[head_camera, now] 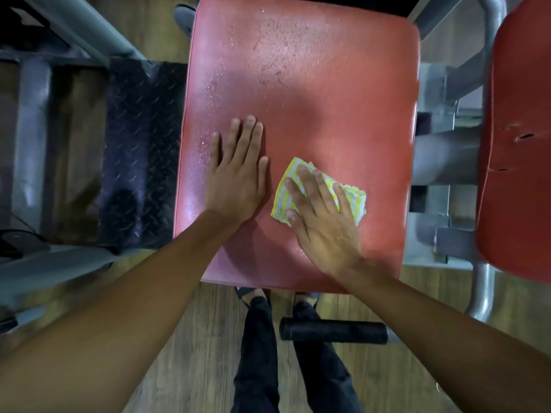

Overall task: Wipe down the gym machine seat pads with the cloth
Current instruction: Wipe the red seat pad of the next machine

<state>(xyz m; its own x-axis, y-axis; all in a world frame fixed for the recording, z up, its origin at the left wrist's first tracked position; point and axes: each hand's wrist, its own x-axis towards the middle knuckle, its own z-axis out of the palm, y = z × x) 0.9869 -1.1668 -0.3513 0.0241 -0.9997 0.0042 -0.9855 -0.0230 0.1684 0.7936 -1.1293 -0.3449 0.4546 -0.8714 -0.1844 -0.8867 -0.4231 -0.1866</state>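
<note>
Far left of the frame: grey frame tubes (pixel 32 138), blurred. Just right of those, a black tread plate (pixel 140 150) with a diamond pattern, running up to the left edge of the big red seat pad (pixel 313 84). Pad filling the centre, from the top edge down past the middle. Water droplets (pixel 268 40) scattered over its upper part and down its left side.

Left hand (pixel 238 180) lying flat on the pad at left of centre, palm down, fingers straight, close together and released, gripping nothing.

Just right of it, apart from it, a folded yellow-and-white striped cloth (pixel 359 201), flat on the pad slightly below and right of centre. Right hand (pixel 325 225) pressed on top of the cloth, palm down, fingers spread and straight, not curled round it. Cloth edges showing beyond the fingertips and at both sides.

Below the pad, wooden floor (pixel 193 338), legs in dark trousers (pixel 259 353), and a black foam grip (pixel 334 329) lying crosswise beside them.

Right of the pad, more grey frame (pixel 441 156). At the right edge, a second red pad (pixel 518 84), with small tears in its cover.
</note>
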